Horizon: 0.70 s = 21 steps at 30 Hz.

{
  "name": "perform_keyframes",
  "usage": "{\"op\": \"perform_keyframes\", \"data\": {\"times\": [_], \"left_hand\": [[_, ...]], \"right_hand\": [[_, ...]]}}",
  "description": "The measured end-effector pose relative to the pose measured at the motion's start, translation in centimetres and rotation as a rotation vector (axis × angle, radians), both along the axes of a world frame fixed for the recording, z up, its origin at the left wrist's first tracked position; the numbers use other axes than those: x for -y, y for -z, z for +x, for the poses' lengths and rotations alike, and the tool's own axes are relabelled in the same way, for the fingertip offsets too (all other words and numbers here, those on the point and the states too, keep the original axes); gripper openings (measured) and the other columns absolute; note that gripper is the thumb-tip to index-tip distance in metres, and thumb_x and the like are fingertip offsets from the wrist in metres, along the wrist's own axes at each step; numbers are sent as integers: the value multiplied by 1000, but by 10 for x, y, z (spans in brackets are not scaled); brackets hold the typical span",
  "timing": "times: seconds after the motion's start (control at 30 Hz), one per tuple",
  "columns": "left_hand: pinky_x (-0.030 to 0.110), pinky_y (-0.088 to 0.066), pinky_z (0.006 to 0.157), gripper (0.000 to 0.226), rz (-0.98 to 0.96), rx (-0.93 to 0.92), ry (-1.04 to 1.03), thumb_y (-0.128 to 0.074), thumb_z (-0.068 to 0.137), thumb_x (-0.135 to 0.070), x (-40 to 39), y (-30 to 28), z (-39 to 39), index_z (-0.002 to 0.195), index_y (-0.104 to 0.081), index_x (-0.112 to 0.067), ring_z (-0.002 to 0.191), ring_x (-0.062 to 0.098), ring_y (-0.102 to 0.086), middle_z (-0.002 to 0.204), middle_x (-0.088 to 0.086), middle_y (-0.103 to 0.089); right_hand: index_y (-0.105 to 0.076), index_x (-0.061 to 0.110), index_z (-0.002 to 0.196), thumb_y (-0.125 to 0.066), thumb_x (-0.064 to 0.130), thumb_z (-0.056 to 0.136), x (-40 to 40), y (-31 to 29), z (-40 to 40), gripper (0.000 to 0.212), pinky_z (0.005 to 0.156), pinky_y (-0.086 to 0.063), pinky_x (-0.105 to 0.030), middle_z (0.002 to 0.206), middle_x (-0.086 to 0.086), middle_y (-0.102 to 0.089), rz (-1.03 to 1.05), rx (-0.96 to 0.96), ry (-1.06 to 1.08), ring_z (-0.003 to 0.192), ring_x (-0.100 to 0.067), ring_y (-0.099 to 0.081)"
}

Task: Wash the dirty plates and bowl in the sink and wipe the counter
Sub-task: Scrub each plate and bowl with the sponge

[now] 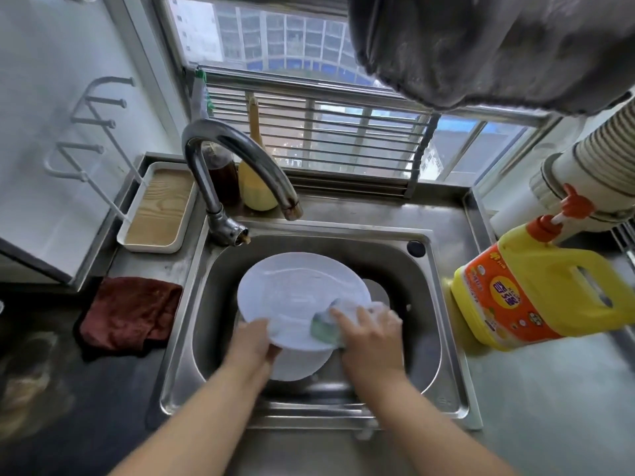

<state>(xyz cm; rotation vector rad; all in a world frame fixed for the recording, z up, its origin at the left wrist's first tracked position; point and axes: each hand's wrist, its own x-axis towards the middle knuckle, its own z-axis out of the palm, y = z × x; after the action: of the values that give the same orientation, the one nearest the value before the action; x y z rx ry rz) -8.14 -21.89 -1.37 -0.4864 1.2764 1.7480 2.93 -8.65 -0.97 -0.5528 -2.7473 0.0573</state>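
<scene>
A white plate (pixel 295 293) is tilted over the steel sink (pixel 422 324). My left hand (pixel 252 345) grips its near left rim. My right hand (pixel 369 333) holds a green and white sponge (pixel 324 326) against the plate's lower right part. Beneath the plate another white dish (pixel 299 365) lies in the basin, partly hidden, and I cannot tell whether it is a plate or a bowl. A dark red cloth (pixel 129 312) lies on the counter left of the sink.
The curved tap (pixel 237 146) arches over the basin's back; no water shows. A yellow detergent jug (pixel 546 286) stands right of the sink. A white tray with a wooden base (pixel 159 207) sits back left. Bottles stand behind the tap. A grey cloth hangs top right.
</scene>
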Motion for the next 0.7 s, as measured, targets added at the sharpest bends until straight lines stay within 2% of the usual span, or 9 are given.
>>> {"op": "perform_keyframes", "data": {"times": [0.1, 0.17, 0.23, 0.3, 0.37, 0.47, 0.53, 0.63, 0.7], "left_hand": [[31, -56, 52, 48, 41, 20, 61, -52, 68, 18, -7, -17, 11, 114, -60, 7, 78, 30, -71, 95, 22, -71], [30, -56, 52, 39, 37, 25, 175, -46, 71, 19, 4, -24, -9, 104, -60, 3, 71, 24, -71, 82, 15, -73], [34, -58, 57, 38, 38, 45, 177, -43, 77, 12, 11, -18, -26, 111, -58, 5, 84, 30, -68, 91, 17, -72], [44, -59, 69, 61, -4, -20, 39, -48, 63, 3, 3, -10, -17, 124, -53, 7, 98, 40, -62, 106, 24, -66], [50, -58, 76, 64, 6, -46, -45, -48, 62, 9, -11, -4, 2, 125, -53, 3, 102, 45, -61, 110, 27, -65], [39, -60, 60, 42, -26, 38, 64, -37, 81, 20, -6, -8, -7, 114, -57, 3, 90, 37, -64, 95, 22, -69], [39, -60, 63, 51, 9, 30, 128, -46, 74, 14, 4, -7, -26, 124, -53, 5, 100, 37, -62, 108, 24, -66], [42, -59, 65, 78, 42, -55, -64, -50, 56, 8, -7, -4, -14, 134, -46, 0, 108, 43, -59, 122, 28, -59], [36, -59, 59, 63, 35, -34, -67, -53, 68, 16, -22, -7, 5, 129, -52, 2, 99, 39, -63, 116, 27, -63]], "right_hand": [[-72, 27, 94, -71, 15, 43, 5, 8, 0, 53, 64, -42, -35, 74, -1, -64, 43, -15, -132, 66, -31, -60], [-71, 26, 98, -56, 17, 57, -23, 11, 14, 45, 67, -36, -36, 76, -4, -64, 106, -32, -137, 69, -33, -60], [-73, 26, 95, -49, 15, 60, -35, 9, 19, 43, 68, -31, -36, 76, -4, -64, 110, -18, -37, 71, -35, -60], [-73, 28, 88, -53, 14, 56, -12, 2, 7, 40, 68, -31, -35, 72, -1, -64, 58, 13, 35, 68, -32, -59], [-72, 29, 88, -57, 14, 53, 15, 1, -3, 40, 65, -34, -33, 73, 4, -64, -9, 14, -1, 64, -29, -58], [-72, 28, 97, -69, 15, 50, -9, 7, 9, 49, 63, -42, -36, 75, 0, -65, 49, 22, -127, 66, -32, -60], [-73, 26, 99, -73, 14, 48, -32, 5, 20, 52, 66, -43, -39, 75, -4, -65, 93, 21, -68, 68, -35, -60], [-74, 28, 91, -78, 15, 35, -9, -6, 2, 58, 65, -44, -36, 72, 0, -65, -1, 79, 48, 67, -32, -60], [-73, 29, 91, -78, 18, 34, 14, -9, -7, 59, 62, -45, -34, 72, 3, -65, -41, 88, 2, 65, -29, -60]]}}
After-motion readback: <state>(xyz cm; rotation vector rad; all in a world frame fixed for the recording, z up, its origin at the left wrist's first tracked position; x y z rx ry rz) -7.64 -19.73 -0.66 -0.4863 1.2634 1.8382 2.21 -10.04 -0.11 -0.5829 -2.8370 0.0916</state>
